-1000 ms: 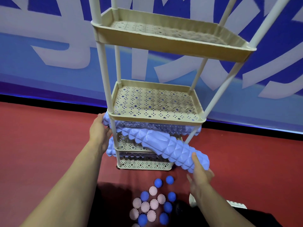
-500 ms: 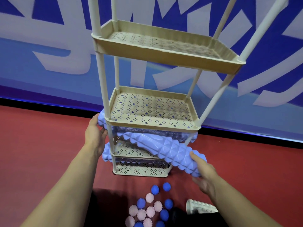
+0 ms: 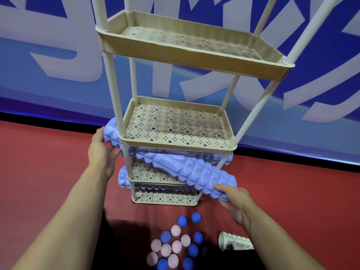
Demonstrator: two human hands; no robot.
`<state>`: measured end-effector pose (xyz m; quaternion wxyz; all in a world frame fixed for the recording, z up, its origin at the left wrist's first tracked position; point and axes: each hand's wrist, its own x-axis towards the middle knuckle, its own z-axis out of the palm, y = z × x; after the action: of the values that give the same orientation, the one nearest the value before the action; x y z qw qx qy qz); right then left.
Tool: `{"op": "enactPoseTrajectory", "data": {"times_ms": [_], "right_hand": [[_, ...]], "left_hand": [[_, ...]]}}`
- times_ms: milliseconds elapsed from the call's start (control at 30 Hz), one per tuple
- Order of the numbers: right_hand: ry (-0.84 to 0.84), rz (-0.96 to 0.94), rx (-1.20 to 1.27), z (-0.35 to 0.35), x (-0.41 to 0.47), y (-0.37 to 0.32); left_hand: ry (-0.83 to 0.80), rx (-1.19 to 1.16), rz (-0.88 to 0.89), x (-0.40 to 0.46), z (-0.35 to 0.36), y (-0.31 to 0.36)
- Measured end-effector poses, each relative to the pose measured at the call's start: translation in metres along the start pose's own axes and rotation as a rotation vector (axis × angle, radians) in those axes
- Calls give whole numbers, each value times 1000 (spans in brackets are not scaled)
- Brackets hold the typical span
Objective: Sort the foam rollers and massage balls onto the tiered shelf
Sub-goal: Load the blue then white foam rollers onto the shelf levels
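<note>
While the right hand (image 3: 232, 199) grips the slanted blue foam roller (image 3: 187, 171) and the left hand (image 3: 102, 152) touches another roller (image 3: 111, 131), swing its outer end level inside the tiered shelf (image 3: 175, 133).

Both forearms are seen bare to the frame's edge; no sleeves are worn. The left hand (image 3: 102, 152) and right hand (image 3: 236, 204) are ungloved, without rings or watch.

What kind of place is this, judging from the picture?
Probably a gym or sports hall: a red floor like sports matting, a big blue and white banner along the wall, and spiky massage balls beside foam rollers.
</note>
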<state>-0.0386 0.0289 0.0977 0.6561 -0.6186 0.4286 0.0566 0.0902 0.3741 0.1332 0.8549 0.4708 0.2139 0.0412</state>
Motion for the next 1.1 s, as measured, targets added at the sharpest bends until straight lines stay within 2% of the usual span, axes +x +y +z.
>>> {"op": "enactPoseTrajectory", "data": {"times_ms": [467, 667, 1100], "right_hand": [[-98, 5, -110, 6, -8, -3], [-77, -48, -190, 14, 1, -4], [-165, -60, -271, 18, 9, -2]], "left_hand": [[28, -22, 63, 13, 0, 0], [83, -61, 65, 18, -1, 5], [107, 13, 136, 23, 6, 9]]}}
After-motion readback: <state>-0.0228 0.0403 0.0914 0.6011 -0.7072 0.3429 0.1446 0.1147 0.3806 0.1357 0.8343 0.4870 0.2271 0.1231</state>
